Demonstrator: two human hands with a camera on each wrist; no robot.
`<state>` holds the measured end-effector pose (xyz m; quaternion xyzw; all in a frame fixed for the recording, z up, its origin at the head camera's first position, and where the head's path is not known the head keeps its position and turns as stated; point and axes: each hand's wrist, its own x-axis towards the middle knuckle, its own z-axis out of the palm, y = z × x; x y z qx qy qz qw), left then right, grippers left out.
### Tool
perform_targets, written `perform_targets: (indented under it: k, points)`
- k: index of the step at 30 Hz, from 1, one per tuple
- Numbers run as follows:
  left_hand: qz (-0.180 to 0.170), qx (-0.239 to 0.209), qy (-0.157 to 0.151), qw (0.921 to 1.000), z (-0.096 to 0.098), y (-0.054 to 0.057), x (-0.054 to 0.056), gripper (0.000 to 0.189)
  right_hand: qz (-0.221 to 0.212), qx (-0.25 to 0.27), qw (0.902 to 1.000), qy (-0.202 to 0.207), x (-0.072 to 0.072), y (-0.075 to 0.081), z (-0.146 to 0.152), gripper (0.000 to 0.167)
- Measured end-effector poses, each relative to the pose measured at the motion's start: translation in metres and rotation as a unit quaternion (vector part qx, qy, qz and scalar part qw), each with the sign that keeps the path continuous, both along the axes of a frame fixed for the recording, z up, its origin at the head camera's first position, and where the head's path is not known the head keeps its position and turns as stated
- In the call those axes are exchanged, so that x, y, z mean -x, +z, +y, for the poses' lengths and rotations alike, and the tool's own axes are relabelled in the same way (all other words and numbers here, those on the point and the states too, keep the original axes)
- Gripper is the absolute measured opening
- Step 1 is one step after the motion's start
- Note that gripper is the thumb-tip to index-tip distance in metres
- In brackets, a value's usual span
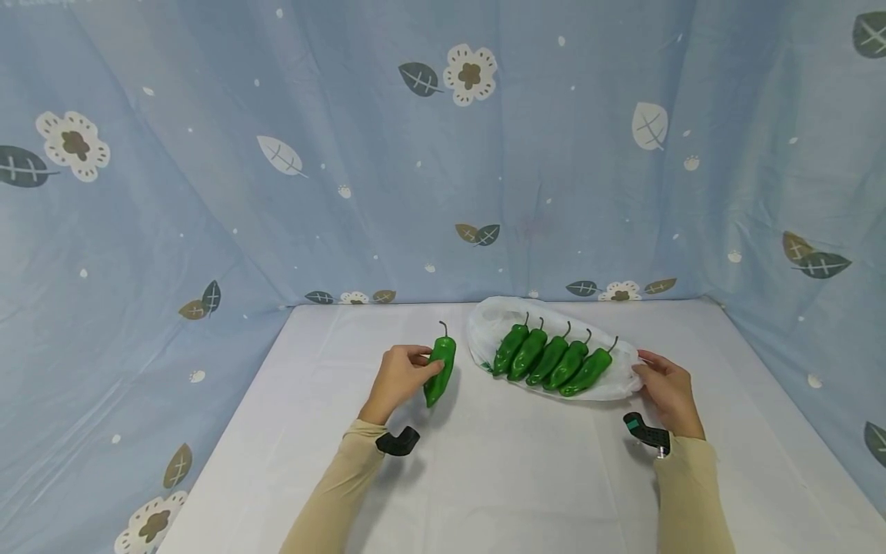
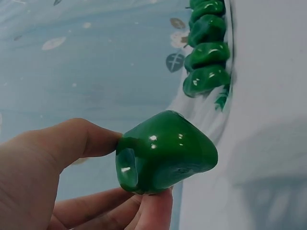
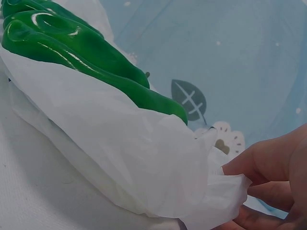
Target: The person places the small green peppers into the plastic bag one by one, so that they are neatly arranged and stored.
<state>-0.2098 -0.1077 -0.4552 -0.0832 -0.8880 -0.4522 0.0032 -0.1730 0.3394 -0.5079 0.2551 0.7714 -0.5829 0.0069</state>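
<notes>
My left hand (image 1: 403,378) pinches a green pepper (image 1: 441,369) between thumb and fingers, its thin stem pointing up and away from me. In the left wrist view the pepper's (image 2: 165,153) blunt, glossy end faces the camera. To the right, several more green peppers (image 1: 551,358) lie side by side on a white plastic bag (image 1: 500,309), stems toward the back. My right hand (image 1: 667,388) grips the right end of that bag; in the right wrist view the bunched plastic (image 3: 223,191) sits between thumb and fingers.
A white cloth covers the table (image 1: 526,477). Behind it and along both sides hangs a blue curtain (image 1: 388,154) printed with flowers and leaves. The bag lies near the table's back edge. Each wrist wears a black camera mount (image 1: 398,442).
</notes>
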Motion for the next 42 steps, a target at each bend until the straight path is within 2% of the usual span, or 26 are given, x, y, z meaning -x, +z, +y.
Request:
perform_targets:
  k: [19, 27, 42]
  points:
    - [0.025, 0.003, -0.005, 0.9997, 0.006, 0.022, 0.018, 0.04, 0.009, -0.005, 0.9999, 0.001, 0.001, -0.002, 0.002, 0.057]
    - [0.024, 0.002, -0.014, 0.9996, 0.01, 0.027, 0.021, 0.041, 0.009, -0.005, 0.9999, -0.001, 0.001, -0.002, 0.001, 0.056]
    - [0.041, 0.006, -0.023, 0.9989, 0.014, 0.034, 0.033, 0.04, 0.006, -0.001, 1.0, 0.006, 0.001, -0.002, 0.002, 0.058]
